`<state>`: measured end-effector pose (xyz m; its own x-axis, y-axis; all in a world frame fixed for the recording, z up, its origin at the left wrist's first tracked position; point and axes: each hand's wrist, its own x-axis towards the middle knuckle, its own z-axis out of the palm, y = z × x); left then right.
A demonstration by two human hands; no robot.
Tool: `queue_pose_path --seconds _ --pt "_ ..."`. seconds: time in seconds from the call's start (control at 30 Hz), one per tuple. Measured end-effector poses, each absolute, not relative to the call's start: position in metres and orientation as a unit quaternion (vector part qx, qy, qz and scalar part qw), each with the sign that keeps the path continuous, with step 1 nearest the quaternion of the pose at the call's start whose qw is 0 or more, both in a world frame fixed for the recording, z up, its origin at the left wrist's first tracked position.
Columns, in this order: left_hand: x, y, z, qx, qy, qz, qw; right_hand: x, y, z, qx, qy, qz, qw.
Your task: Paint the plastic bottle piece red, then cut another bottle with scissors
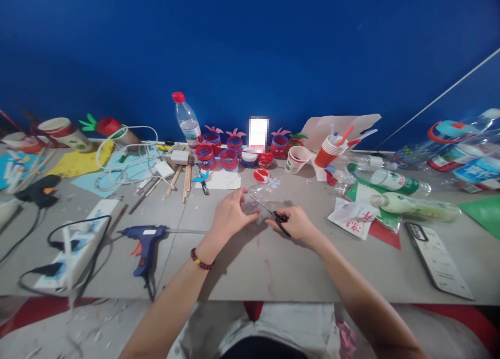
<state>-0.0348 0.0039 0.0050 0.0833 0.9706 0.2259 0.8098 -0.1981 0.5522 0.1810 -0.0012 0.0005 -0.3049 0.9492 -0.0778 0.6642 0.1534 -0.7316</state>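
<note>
My left hand (233, 213) is closed on a clear plastic bottle piece (266, 191), gripping its near left side above the middle of the table. Black-handled scissors (280, 221) are in my right hand (296, 224), fingers wrapped round the handles. Their blades point up and left, against the clear plastic; I cannot tell whether they cut into it. A red and white round piece (261, 176) lies just behind the plastic. Several small red and purple cups (228, 159) with paper leaves stand farther back.
A blue glue gun (146, 244) and a power strip (84, 244) with cords lie at left. A water bottle (187, 122), paper cups (299, 158) and wooden sticks (187, 179) are behind. Plastic bottles (402, 183) and a phone (439, 260) lie at right.
</note>
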Motion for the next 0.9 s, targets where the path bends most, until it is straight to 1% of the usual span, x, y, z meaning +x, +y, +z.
queue_pose_path --seconds 0.27,0.43,0.67,0.9 --pt "-0.035 0.006 0.002 0.717 0.634 0.255 0.138 0.185 0.001 -0.002 -0.547 -0.694 0.423 0.201" --pt "-0.037 0.006 0.004 0.716 0.641 0.255 0.103 0.186 0.001 -0.003 -0.544 -0.664 0.475 0.194" --pt "-0.041 0.007 0.002 0.734 0.624 0.266 0.029 0.181 -0.005 0.007 -0.558 -0.642 0.494 0.181" --pt "-0.039 0.006 0.001 0.735 0.625 0.263 0.009 0.18 -0.004 0.006 -0.573 -0.633 0.486 0.184"
